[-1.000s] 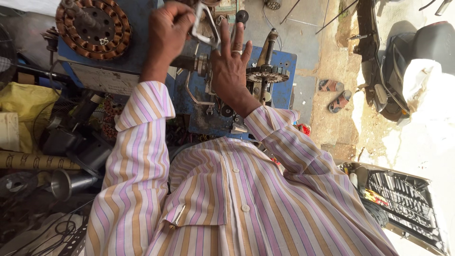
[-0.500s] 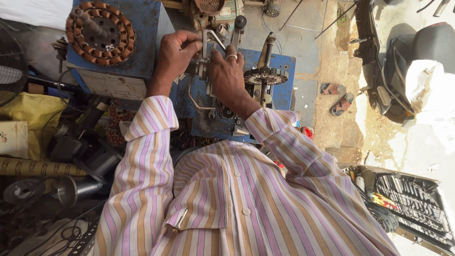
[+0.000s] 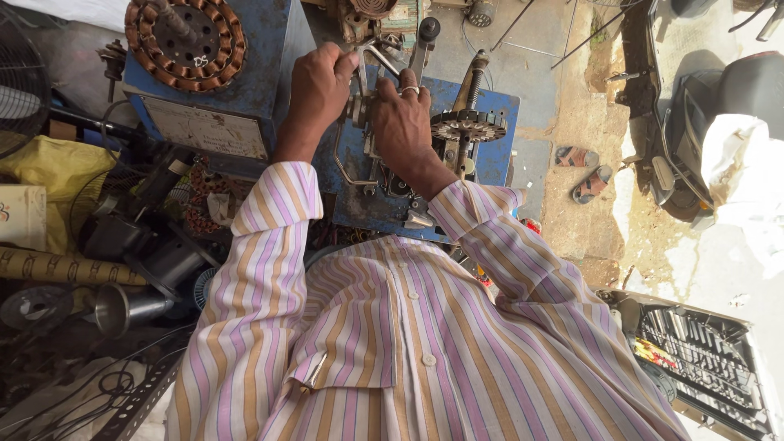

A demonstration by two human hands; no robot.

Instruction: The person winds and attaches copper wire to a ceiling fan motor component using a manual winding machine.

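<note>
My left hand (image 3: 314, 91) is closed around a bent metal bracket (image 3: 369, 59) at the top of a blue winding machine (image 3: 490, 151). Just to its right, my right hand (image 3: 400, 122), with a ring on one finger, lies over the same fixture, its fingertips curled onto the bracket. A toothed metal disc on a spindle (image 3: 469, 126) stands to the right of that hand. A black-knobbed lever (image 3: 425, 37) rises behind my fingers. My striped shirt sleeves fill the lower view and hide the front of the machine.
A copper-wound stator ring (image 3: 184, 37) sits on a blue box (image 3: 204, 90) at left. Dark motor parts, a yellow bag (image 3: 57, 167) and cables crowd the left side. An open socket tool case (image 3: 694, 355) lies at lower right, sandals (image 3: 584, 171) and a scooter (image 3: 702, 106) beyond.
Both hands have come down with the metal bracket, from above the machine's top to its fixture. The view has shifted slightly.
</note>
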